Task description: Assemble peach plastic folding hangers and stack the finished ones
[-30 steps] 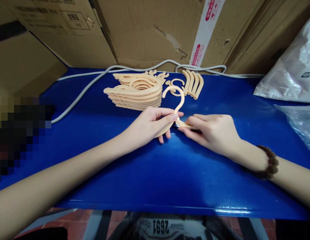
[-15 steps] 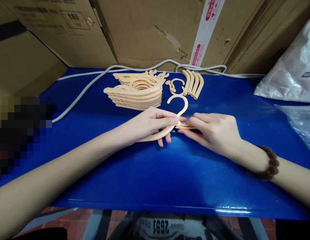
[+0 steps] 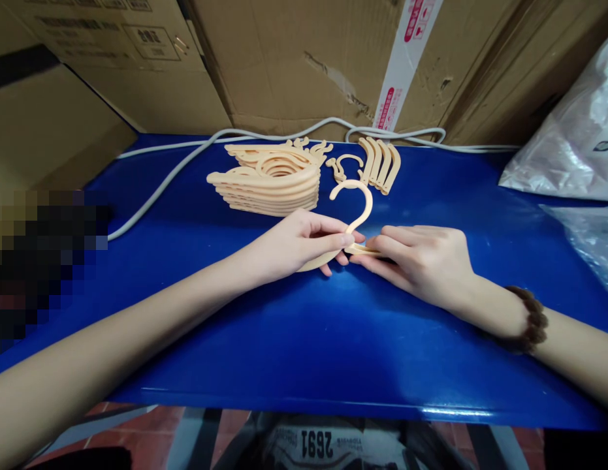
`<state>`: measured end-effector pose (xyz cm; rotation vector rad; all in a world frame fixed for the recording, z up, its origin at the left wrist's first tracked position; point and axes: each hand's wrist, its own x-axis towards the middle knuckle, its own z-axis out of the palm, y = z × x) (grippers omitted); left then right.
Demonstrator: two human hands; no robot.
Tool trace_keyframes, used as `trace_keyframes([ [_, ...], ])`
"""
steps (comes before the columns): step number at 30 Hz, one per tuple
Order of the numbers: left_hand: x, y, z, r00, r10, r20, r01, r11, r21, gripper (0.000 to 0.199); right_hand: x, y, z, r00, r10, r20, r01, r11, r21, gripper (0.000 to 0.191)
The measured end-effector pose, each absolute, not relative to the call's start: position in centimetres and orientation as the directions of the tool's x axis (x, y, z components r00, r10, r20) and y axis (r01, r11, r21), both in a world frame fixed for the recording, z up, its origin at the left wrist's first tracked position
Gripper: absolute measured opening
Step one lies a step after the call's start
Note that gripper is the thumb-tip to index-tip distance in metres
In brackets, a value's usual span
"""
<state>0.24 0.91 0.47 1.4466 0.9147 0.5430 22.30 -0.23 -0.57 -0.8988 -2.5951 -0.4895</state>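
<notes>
My left hand (image 3: 308, 245) pinches a cream plastic hanger piece with a hook (image 3: 363, 199) that curves up and away from me. One of its arms (image 3: 319, 262) runs under my left palm. My right hand (image 3: 411, 258) is closed on a slim cream hanger arm (image 3: 365, 250), whose end meets the hook piece beside my left thumb. My fingers hide most of that joint, so I cannot tell whether the two are locked together. Behind my left hand lies a stack of cream hangers (image 3: 269, 192).
Several loose curved hanger arms (image 3: 381, 164) and a few hooks (image 3: 350, 160) lie at the back of the blue table (image 3: 304, 346). A white cable (image 3: 161, 186) runs along the cardboard boxes (image 3: 304, 65). Plastic bags (image 3: 568, 137) sit at the right.
The hook piece has turned slightly in my left hand, and less of its arm shows below the palm. My left fingers have curled in; my right hand has barely moved.
</notes>
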Motion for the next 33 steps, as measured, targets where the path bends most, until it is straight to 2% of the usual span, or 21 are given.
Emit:
trace_keyframes([
  [8, 0.47, 0.78, 0.54, 0.573, 0.799, -0.184, 0.187, 0.091, 0.978, 0.024, 22.13, 0.08, -0.51, -0.731, 0.529, 0.43, 0.636, 0.756, 0.151, 0.033],
  [15, 0.41, 0.83, 0.71, 0.6, 0.776, -0.193, 0.17, 0.112, 0.979, 0.025, 22.24, 0.0, -0.39, -0.737, 0.527, 0.424, 0.639, 0.748, 0.179, 0.035],
  [20, 0.7, 0.63, 0.99, 0.578, 0.778, -0.246, 0.161, 0.187, 0.969, 0.029, 22.26, 0.04, -0.33, -0.726, 0.539, 0.428, 0.651, 0.74, 0.17, 0.037],
  [30, 0.75, 0.49, 1.21, 0.57, 0.781, -0.256, 0.176, 0.188, 0.966, 0.032, 22.17, -0.22, -0.02, -0.648, 0.658, 0.383, 0.713, 0.701, 0.002, 0.042],
  [33, 0.81, 0.36, 1.13, 0.567, 0.785, -0.252, 0.167, 0.19, 0.968, 0.031, 22.17, -0.23, 0.07, -0.641, 0.659, 0.394, 0.714, 0.701, -0.012, 0.045],
])
